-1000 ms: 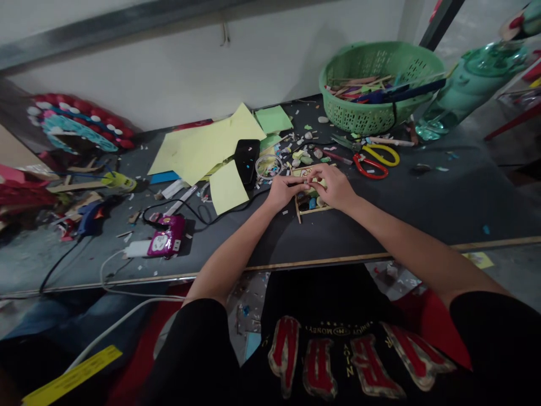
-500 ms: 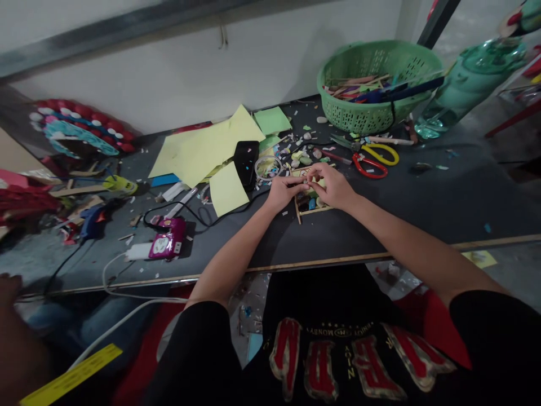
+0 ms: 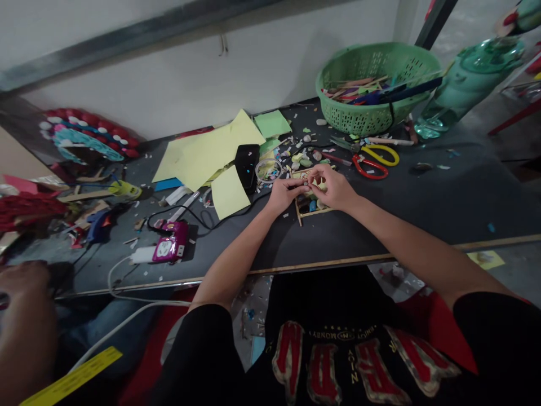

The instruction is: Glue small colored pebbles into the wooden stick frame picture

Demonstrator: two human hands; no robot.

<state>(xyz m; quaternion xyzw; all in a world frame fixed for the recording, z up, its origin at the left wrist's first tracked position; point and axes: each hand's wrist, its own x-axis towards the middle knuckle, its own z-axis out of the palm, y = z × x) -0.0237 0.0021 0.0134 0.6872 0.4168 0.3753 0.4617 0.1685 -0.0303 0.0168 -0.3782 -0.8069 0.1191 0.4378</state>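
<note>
Over a small stick-edged frame with coloured stones inside, both my hands meet at the fingertips. My left hand is closed in a pinch, fingers pointing right. My right hand is also pinched, its thumb and fingers bent toward the left fingertips. Something tiny may be between them, but it is too small to make out. A blue stone shows in the frame below my hands. Just behind lie a round clear container of paper bits and several loose pebbles.
Scissors with red and yellow handles lie right of my hands. Behind them stand a green basket and a bottle. Leftward are yellow paper, a black phone-like object, a purple power adapter and another person's hand.
The other person's hand has come further into view at the left edge. My hands stay pinched together over the frame, and the view has shifted slightly.
</note>
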